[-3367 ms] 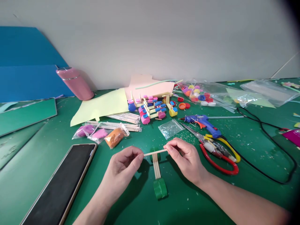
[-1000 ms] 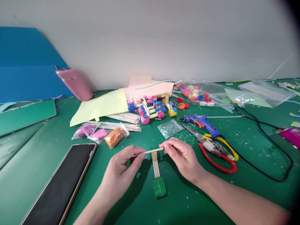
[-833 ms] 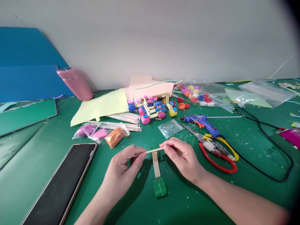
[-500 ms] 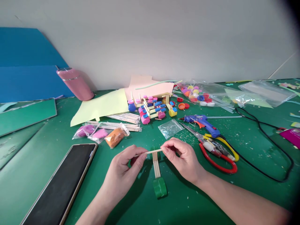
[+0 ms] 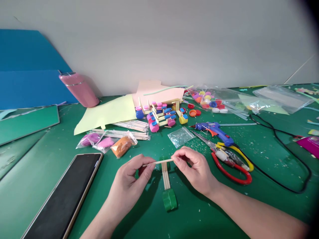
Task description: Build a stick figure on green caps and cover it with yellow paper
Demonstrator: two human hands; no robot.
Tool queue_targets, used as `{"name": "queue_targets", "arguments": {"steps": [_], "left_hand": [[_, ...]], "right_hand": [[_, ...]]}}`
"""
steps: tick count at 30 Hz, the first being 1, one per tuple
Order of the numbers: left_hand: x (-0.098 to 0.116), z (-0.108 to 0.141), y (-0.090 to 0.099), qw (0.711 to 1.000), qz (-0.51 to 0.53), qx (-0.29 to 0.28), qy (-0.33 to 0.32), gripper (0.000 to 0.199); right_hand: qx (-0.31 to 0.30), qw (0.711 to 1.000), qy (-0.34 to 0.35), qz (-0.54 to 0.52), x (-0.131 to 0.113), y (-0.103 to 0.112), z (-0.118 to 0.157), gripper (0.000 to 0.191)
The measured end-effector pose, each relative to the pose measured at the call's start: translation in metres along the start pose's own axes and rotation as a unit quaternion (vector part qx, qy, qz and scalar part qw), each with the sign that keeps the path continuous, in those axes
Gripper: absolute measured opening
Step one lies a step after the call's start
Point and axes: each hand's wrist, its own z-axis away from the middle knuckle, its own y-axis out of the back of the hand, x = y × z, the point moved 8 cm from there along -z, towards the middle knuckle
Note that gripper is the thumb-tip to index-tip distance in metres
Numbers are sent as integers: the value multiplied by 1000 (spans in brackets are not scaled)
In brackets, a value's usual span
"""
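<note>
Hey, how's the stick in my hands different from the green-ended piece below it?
The stick is one thin pale rod; the green-ended piece has several sticks side by side, with green parts at its ends. The stick is held up by the left hand and right hand; the green-ended piece lies on the table. The stick runs crosswise, the green-ended piece away from you. Both have pale, straight stick parts.

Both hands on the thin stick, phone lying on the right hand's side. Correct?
Not quite: the head view shows the phone on the left hand's side. The left hand and right hand are indeed both on the thin stick.
</note>
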Motion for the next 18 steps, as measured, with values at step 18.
{"name": "queue_targets", "arguments": {"steps": [18], "left_hand": [[1, -1, 0, 1000, -17, 2, -7, 20]], "right_hand": [[-3, 1000, -10, -10, 2, -1, 0, 16]]}}
